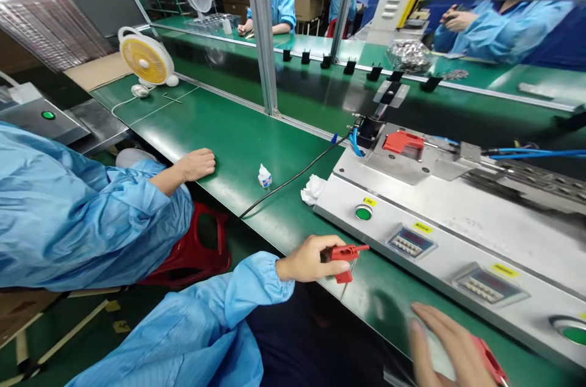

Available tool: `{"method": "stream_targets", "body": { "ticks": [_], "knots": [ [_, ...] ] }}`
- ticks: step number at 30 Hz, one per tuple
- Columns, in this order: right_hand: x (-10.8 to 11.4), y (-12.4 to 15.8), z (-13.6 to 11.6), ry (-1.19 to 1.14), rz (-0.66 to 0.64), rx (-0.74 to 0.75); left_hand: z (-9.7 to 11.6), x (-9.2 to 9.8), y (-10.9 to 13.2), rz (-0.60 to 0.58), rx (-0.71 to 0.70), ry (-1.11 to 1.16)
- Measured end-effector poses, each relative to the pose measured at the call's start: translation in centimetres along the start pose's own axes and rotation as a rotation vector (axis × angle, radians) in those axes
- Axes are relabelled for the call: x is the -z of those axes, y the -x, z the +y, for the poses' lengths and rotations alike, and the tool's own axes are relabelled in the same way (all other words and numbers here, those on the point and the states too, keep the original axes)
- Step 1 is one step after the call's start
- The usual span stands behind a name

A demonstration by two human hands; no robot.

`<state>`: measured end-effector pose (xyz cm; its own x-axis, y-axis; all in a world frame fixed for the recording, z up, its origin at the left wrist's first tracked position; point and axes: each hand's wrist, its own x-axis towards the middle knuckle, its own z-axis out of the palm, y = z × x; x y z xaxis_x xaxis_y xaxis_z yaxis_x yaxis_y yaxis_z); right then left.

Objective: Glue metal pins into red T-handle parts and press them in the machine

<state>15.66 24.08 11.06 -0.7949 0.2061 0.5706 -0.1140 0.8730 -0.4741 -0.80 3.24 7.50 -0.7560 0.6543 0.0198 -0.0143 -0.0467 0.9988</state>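
Note:
My left hand point(307, 260) is closed on a small red plastic part point(344, 259) at the near edge of the green bench point(238, 137). My right hand point(446, 344) lies low at the bottom right, blurred, fingers stretched over another red part point(492, 362) that peeks out beside it. Ahead stands a grey metal machine point(458, 216) with a green button point(363, 212), two small displays point(409, 242) and a red piece point(403, 141) seated in its fixture.
A co-worker in a blue gown sits at my left with a hand point(196, 163) resting on the bench. A small glue bottle point(264, 176), crumpled white tissue point(312, 189) and black cable point(293, 178) lie nearby. A yellow fan point(147, 60) stands far left. Other workers sit beyond.

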Motion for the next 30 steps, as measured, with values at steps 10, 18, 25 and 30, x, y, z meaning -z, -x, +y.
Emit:
{"method": "stream_targets", "body": {
  "ticks": [10, 18, 25, 30],
  "knots": [
    [-12.3, -8.0, -8.5, -0.412, -0.271, 0.105, -0.1, 5.9, 9.4, 0.481, -0.012, -0.003],
    [-27.3, -17.2, -12.5, -0.427, -0.351, 0.031, -0.7, 8.2, 13.3, 0.77, -0.002, -0.015],
    [-26.0, -16.8, -12.1, -0.496, -0.298, 0.029, -1.3, 8.1, 13.2, 0.757, 0.021, -0.01],
    [-18.0, -11.3, -9.8, -0.71, -0.263, -0.087, -1.2, 7.2, 10.9, 0.618, -0.009, -0.077]
  ]
}}
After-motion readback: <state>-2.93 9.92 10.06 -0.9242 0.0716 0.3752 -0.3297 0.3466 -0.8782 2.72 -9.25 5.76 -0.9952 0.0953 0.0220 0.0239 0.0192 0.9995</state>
